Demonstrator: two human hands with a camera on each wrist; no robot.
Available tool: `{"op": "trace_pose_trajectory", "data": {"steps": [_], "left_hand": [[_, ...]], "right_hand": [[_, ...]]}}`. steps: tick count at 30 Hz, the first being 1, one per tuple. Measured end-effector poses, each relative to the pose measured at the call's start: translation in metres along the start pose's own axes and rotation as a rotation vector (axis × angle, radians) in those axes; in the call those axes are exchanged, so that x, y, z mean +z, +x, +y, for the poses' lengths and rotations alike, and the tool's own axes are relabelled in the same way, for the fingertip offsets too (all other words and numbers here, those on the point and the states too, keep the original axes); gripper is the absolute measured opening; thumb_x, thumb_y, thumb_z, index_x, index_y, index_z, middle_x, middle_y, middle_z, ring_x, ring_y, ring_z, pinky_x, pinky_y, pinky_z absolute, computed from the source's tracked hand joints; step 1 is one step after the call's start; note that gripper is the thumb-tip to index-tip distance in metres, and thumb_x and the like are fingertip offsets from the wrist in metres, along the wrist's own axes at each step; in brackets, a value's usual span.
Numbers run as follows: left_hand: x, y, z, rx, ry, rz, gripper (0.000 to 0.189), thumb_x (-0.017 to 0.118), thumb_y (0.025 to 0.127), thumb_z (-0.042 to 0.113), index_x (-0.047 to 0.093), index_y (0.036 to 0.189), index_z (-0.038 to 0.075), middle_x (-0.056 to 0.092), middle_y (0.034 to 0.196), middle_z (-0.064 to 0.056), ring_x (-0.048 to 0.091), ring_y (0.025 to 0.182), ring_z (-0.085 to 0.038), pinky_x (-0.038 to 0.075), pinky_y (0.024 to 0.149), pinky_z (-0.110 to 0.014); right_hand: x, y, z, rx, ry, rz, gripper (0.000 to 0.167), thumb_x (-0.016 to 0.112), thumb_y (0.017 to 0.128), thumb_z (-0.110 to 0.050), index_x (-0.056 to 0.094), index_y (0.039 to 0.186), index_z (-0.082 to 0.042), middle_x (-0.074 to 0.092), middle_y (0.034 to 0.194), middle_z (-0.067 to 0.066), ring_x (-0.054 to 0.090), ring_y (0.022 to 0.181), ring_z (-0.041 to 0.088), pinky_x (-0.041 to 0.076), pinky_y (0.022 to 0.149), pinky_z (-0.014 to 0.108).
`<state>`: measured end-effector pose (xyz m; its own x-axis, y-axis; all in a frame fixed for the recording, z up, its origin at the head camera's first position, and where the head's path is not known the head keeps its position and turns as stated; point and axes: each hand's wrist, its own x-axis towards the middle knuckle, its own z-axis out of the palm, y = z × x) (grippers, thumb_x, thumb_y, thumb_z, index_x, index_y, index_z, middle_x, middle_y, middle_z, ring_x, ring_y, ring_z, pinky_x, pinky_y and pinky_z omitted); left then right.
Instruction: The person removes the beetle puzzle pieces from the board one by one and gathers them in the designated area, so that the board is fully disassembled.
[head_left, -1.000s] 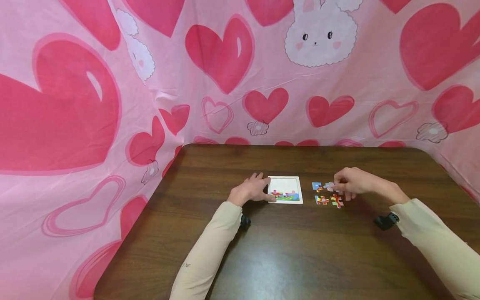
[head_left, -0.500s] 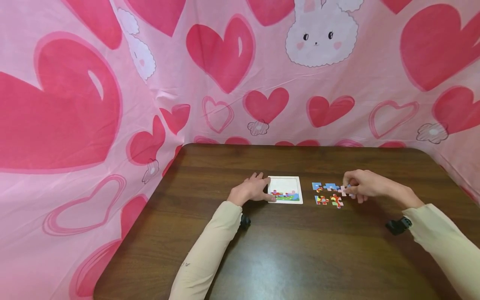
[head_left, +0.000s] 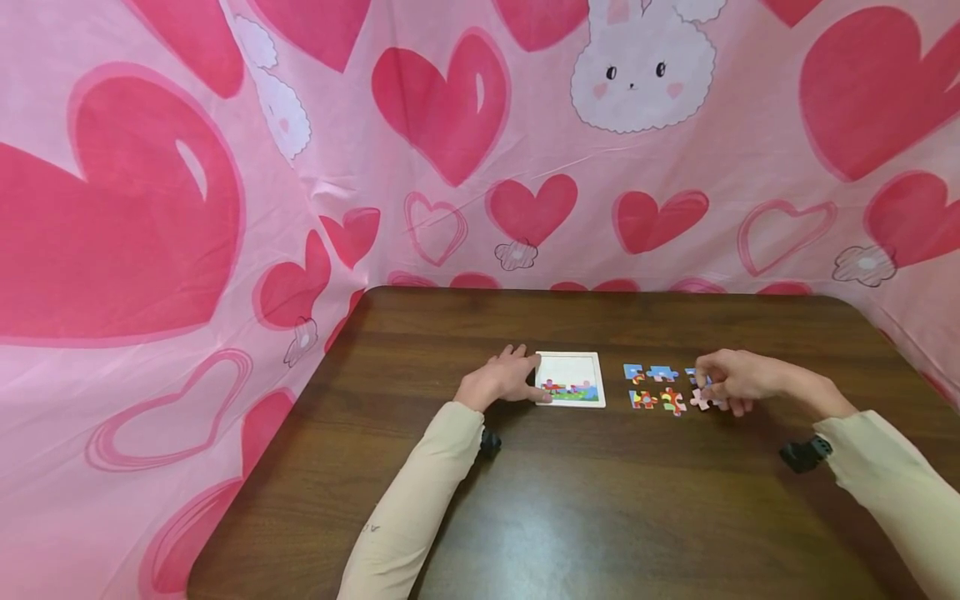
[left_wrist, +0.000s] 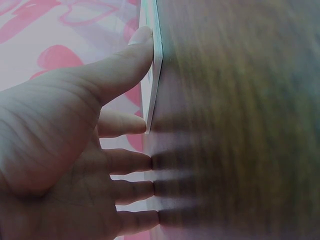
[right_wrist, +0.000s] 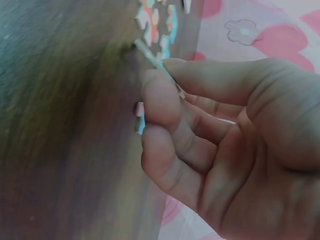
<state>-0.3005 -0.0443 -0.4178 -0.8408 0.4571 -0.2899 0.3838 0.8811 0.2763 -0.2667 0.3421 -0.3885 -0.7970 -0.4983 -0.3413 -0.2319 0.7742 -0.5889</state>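
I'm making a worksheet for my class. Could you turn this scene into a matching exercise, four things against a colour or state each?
Column one:
1. left hand
2. table
3. right hand
4. hanging cloth

Column two:
A. pinching a puzzle piece
B. pink with hearts
C. thumb touching the white frame
D. dark brown

Pairs: 1-C, 2-D, 3-A, 4-B

White frame [head_left: 572, 368], multicoloured puzzle pieces [head_left: 673, 402]

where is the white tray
In the head view, the white tray lies on the table, touched by the left hand, left of the loose puzzle pieces.
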Motion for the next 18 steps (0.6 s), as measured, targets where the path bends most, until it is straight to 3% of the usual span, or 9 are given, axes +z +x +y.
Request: {"op": "trace_pose_trajectory", "data": {"steps": [12, 18], "left_hand": [[0.0, -0.002, 0.001, -0.008, -0.009, -0.001, 0.085, 0.067, 0.085, 0.057, 0.033, 0.154, 0.022, 0.021, 0.164, -0.01, 0.014, 0.153, -0.032, 0.016, 0.123, -0.051], [-0.001, -0.001, 0.0, -0.007, -0.003, -0.007, 0.084, 0.066, 0.086, 0.056, 0.032, 0.155, 0.021, 0.021, 0.164, -0.01, 0.013, 0.153, -0.032, 0.017, 0.123, -0.051]], "right_hand": [[0.004, -0.002, 0.012, 0.057, 0.051, 0.003, 0.018, 0.064, 0.094, -0.014, 0.05, 0.091, -0.003, 0.056, 0.063, 0.005, 0.052, 0.045, 0.012, 0.047, 0.041, 0.027], [0.007, -0.001, 0.014, 0.109, 0.002, 0.036, 0.028, 0.067, 0.094, -0.026, 0.047, 0.086, -0.007, 0.055, 0.061, 0.004, 0.052, 0.043, 0.014, 0.043, 0.039, 0.026]]}}
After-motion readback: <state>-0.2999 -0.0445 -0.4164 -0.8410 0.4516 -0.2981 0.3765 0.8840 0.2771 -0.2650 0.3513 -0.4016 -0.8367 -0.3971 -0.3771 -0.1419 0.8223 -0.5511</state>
